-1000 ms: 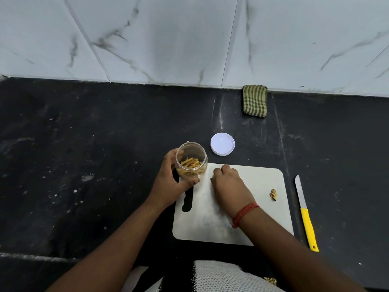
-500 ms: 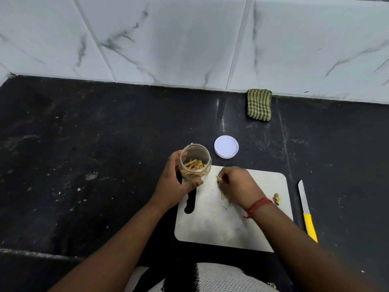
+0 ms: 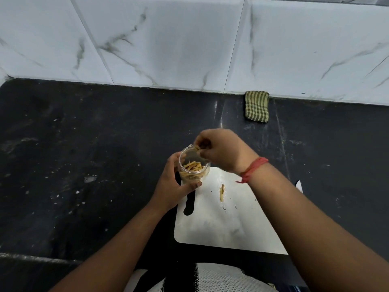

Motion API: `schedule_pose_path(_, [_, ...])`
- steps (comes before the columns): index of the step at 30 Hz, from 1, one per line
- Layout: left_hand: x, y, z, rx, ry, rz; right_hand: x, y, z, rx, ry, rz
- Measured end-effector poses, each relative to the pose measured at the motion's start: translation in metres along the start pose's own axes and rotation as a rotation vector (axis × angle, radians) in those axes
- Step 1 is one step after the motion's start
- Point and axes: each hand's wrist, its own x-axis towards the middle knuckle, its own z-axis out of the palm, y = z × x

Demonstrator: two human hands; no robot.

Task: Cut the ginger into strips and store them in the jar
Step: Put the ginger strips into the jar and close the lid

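A small clear jar (image 3: pixel 194 165) holding several ginger strips stands at the top left corner of the white cutting board (image 3: pixel 227 224). My left hand (image 3: pixel 170 186) grips the jar from the left side. My right hand (image 3: pixel 221 150) hovers over the jar's mouth and pinches ginger strips (image 3: pixel 197 149) in its fingertips. A few loose ginger strips (image 3: pixel 222 192) lie on the board. The jar lid is hidden behind my right hand.
A knife tip (image 3: pixel 299 185) shows right of the board, mostly covered by my right forearm. A green striped cloth (image 3: pixel 256 106) lies against the marble-tiled wall. The black countertop (image 3: pixel 84 154) extends to the left.
My right hand picked strips off the board and rose to the jar's mouth. The left hand kept its hold on the jar.
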Motion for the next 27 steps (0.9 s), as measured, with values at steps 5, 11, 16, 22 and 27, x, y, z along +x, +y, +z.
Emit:
schedule_pose_path(5, [0.001, -0.002, 0.0, -0.007, -0.018, -0.018, 0.009, -0.014, 0.019, -0.424, -0.137, -0.228])
schedule_pose_path(11, [0.0, -0.001, -0.001, -0.019, -0.007, -0.012, 0.01, -0.007, 0.013, -0.325, -0.122, -0.191])
schedule_pose_path(16, [-0.001, 0.0, 0.0, -0.027, 0.018, 0.005, -0.009, 0.019, 0.006, 0.112, 0.187, 0.007])
schedule_pose_path(22, [0.0, -0.003, -0.001, -0.04, 0.02, 0.002, -0.045, 0.082, 0.06, -0.173, -0.002, 0.158])
schedule_pose_path(27, [0.0, -0.003, 0.001, -0.047, 0.017, 0.013, -0.06, 0.084, 0.1, -0.373, 0.008, 0.141])
